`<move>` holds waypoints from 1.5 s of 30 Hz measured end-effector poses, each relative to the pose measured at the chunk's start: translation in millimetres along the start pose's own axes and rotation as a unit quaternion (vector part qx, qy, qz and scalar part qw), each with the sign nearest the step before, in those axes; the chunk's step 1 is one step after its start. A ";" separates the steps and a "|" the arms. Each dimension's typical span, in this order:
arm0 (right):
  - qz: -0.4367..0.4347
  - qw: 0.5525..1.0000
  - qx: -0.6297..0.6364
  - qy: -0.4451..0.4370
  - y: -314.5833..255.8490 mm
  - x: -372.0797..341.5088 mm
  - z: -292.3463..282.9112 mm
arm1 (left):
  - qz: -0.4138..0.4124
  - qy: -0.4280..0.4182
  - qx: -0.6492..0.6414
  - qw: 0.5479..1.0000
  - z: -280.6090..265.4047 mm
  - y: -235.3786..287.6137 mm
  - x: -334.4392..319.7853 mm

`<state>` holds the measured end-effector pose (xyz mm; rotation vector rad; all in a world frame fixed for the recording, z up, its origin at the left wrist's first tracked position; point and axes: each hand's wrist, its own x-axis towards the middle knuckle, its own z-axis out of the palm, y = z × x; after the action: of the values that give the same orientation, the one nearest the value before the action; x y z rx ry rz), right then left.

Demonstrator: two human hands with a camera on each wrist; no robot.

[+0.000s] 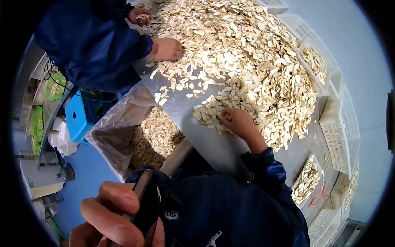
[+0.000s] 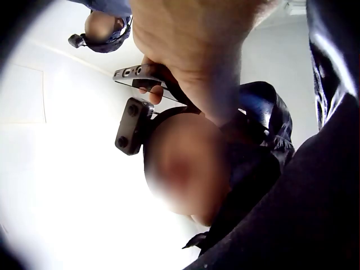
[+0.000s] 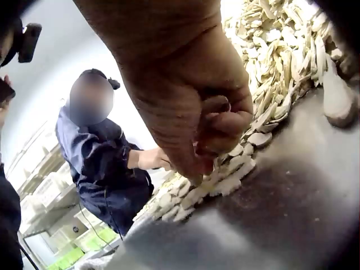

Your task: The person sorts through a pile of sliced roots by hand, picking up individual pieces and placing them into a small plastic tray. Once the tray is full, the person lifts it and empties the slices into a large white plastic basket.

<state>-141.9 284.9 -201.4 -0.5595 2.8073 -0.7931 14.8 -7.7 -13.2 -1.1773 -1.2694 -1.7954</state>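
Observation:
My left hand (image 1: 113, 216) grips a dark phone (image 1: 143, 201) low in the head view; the left wrist view shows the same hand (image 2: 191, 48) round the phone (image 2: 147, 72). On the metal table (image 1: 183, 109), my right hand (image 1: 242, 125) rests at the near edge of a wide heap of pale dried slices (image 1: 263, 61). In the right wrist view the fingers of this hand (image 3: 185, 107) are curled, with the thumb and fingertips down against some slices (image 3: 225, 183). Whether a slice lies between them is hidden.
Another person in a blue jacket (image 1: 94, 45) has one hand (image 1: 168, 49) on the heap and slices in the other (image 1: 140, 17). A plastic-lined box (image 1: 111, 136) of slices stands below the table edge. White baskets (image 1: 335, 123) line the right side; a blue stool (image 1: 77, 117) stands left.

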 end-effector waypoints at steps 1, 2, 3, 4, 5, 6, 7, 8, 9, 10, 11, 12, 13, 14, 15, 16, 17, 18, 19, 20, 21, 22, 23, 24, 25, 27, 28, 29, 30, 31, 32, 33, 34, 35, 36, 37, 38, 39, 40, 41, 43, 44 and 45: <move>0.006 0.999 0.011 -0.050 -0.2 -2.1 -3.5 | 0.000 0.005 0.007 1.000 0.2 0.2 -0.4; 0.014 0.997 0.032 -0.072 -1.9 -2.6 -9.3 | 0.001 0.009 0.014 1.000 0.3 0.3 -0.8; 0.023 0.994 0.053 -0.092 -3.8 -0.9 -17.1 | -0.037 0.007 0.010 0.999 1.4 5.1 0.0; 0.031 0.991 0.074 -0.111 -4.0 2.1 -22.3 | -0.053 0.004 0.010 0.999 1.9 6.0 1.6; 0.026 0.996 0.058 -0.056 -0.8 7.7 -21.0 | -0.070 0.001 0.010 0.997 2.3 6.7 3.3; 0.020 0.999 0.042 0.000 3.2 15.2 -15.9 | -0.068 -0.002 0.015 0.998 2.2 5.6 5.1; 0.014 0.998 0.026 0.055 2.5 23.1 -13.8 | -0.061 0.002 0.024 0.998 2.9 4.9 5.7; 0.022 0.997 0.002 0.080 1.3 31.4 -12.5 | -0.053 0.005 0.032 0.998 3.6 4.2 6.3; 0.023 0.994 -0.018 0.109 1.9 40.1 -10.5 | -0.042 0.016 0.045 0.998 5.6 3.4 5.6; 0.024 0.990 -0.037 0.137 5.0 48.7 -5.4 | -0.045 0.018 0.045 0.998 6.3 4.5 5.2; 0.025 0.985 -0.055 0.164 8.8 56.1 -0.7 | -0.048 0.020 0.045 0.998 7.0 5.7 4.8; 0.025 0.986 -0.070 0.150 13.1 63.3 2.5 | -0.067 0.013 0.030 0.997 6.5 8.5 5.7; 0.026 0.987 -0.085 0.137 17.8 70.1 4.8 | -0.064 0.014 0.029 0.997 6.6 8.3 5.7; 0.026 0.987 -0.100 0.124 18.0 74.3 4.4 | -0.062 0.014 0.027 0.998 6.7 8.0 5.8; 0.039 0.988 -0.107 0.106 17.9 76.6 4.6 | -0.039 0.022 0.038 0.998 8.4 3.9 5.3; 0.053 0.988 -0.115 0.086 17.8 78.3 5.2 | -0.016 0.030 0.048 0.998 10.1 -0.4 6.1; 0.067 0.988 -0.123 0.067 15.9 78.7 4.1 | 0.017 0.023 0.041 0.999 10.7 -7.4 10.0; 0.070 0.992 -0.098 0.048 14.9 77.9 2.1 | 0.051 0.017 0.034 0.998 10.5 -16.8 15.3; 0.074 0.994 -0.073 0.028 14.7 76.2 -0.6 | 0.083 0.011 0.026 0.996 10.0 -21.9 17.9; 0.079 0.996 -0.049 0.010 14.9 74.4 -3.0 | 0.065 0.009 0.034 0.997 9.1 -20.6 16.9; 0.081 0.996 -0.037 0.005 15.9 72.5 -4.6 | 0.047 0.007 0.043 0.998 7.5 -16.9 14.9; 0.083 0.996 -0.026 0.001 17.2 70.0 -5.7 | 0.028 0.004 0.052 0.998 6.2 -13.2 12.8; 0.084 0.996 -0.014 -0.003 18.5 67.5 -6.3 | 0.015 0.006 0.056 0.998 5.1 -9.8 10.8; 0.072 0.997 -0.011 0.008 19.8 64.7 -6.4 | 0.001 0.008 0.061 0.998 4.2 -6.4 8.8; 0.060 0.998 -0.007 0.018 20.9 61.6 -6.4 | -0.012 0.010 0.066 0.998 3.7 -4.8 7.9; 0.050 0.998 -0.007 0.031 21.0 57.6 -4.2 | 0.014 0.027 0.065 0.997 5.4 -9.6 7.6; 0.052 0.998 -0.010 0.034 20.2 56.4 -1.7 | 0.027 0.036 0.064 0.997 6.7 -12.6 8.3; 0.054 0.998 -0.012 0.036 17.8 55.8 -1.4 | 0.036 0.032 0.056 0.997 7.8 -14.8 10.5; 0.058 0.998 -0.011 0.024 16.3 55.6 -2.6 | 0.045 0.029 0.048 0.997 8.7 -16.7 13.1; 0.061 0.998 -0.009 0.013 15.0 55.4 -4.2 | 0.054 0.026 0.041 0.997 9.7 -18.0 14.6; 0.064 0.998 -0.007 0.001 12.2 55.3 -6.7 | 0.058 0.027 0.043 0.997 10.5 -18.5 15.0; 0.064 0.998 0.023 -0.002 11.7 54.2 -10.0 | 0.062 0.029 0.045 0.997 11.1 -18.6 15.1; 0.064 0.997 0.053 -0.006 13.4 51.7 -14.6 | 0.065 0.030 0.047 0.996 11.4 -18.6 15.2; 0.064 0.994 0.083 -0.010 15.8 48.5 -19.2 | 0.071 0.029 0.043 0.996 11.2 -19.3 15.3; 0.111 0.969 0.221 -0.010 18.3 42.4 -23.9 | 0.076 0.028 0.039 0.996 10.6 -20.6 15.3; 0.156 0.922 0.354 -0.011 21.5 33.8 -28.6 | 0.082 0.027 0.035 0.996 10.1 -21.1 15.1; 0.198 0.855 0.478 -0.011 24.5 27.8 -31.6 | 0.042 0.021 0.038 0.998 8.6 -15.7 13.0; 0.189 0.828 0.528 -0.021 27.3 24.5 -33.1 | 0.002 0.015 0.040 0.999 5.9 -6.2 9.8; 0.181 0.797 0.576 -0.029 30.3 20.9 -34.7 | -0.039 0.008 0.041 0.998 3.9 -0.4 8.9; 0.173 0.763 0.622 -0.034 30.0 17.4 -37.2 | -0.052 -0.004 0.028 0.998 2.5 -0.2 10.7; 0.146 0.888 0.435 -0.010 21.8 22.9 -24.8 | -0.076 -0.028 0.002 0.997 1.5 -0.9 14.4; 0.129 0.934 0.332 0.000 16.4 26.7 -19.0 | -0.080 -0.031 0.008 0.996 1.5 0.5 15.0; 0.100 0.962 0.252 0.011 14.6 27.4 -15.6 | -0.085 -0.035 0.016 0.996 1.4 3.1 14.9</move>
<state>-175.5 292.8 -197.6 -0.1789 2.4732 -1.4034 12.0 -7.5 1.8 -1.1530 -1.4710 -1.8609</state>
